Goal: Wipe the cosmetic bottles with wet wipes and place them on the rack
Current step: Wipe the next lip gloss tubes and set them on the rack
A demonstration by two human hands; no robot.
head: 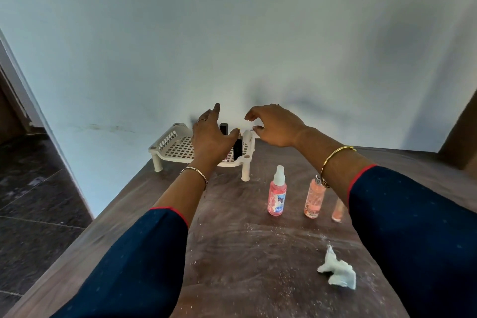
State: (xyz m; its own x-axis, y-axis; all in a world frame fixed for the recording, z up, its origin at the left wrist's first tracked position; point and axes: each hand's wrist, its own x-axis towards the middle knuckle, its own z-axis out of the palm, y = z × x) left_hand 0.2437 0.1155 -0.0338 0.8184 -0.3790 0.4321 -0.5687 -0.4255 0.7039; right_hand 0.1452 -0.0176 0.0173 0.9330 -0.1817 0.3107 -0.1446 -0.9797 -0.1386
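A white plastic rack (172,144) stands on short legs at the far edge of the wooden table, against the wall. On it stand two dark cosmetic bottles, one at the back (224,128) and one in front (237,149), both partly hidden by my left hand (210,137). That hand hovers over the rack's right half with fingers spread, holding nothing. My right hand (275,125) hangs above the rack's right end, fingers curled apart and empty. On the table stand a pink spray bottle (277,195), a second pink bottle (314,197) and a slim pink tube (337,210).
A crumpled white wet wipe (337,270) lies on the table (245,240) near the front right. White specks dust the tabletop. The pale wall rises right behind the rack. Dark tiled floor (33,201) drops away on the left past the table edge.
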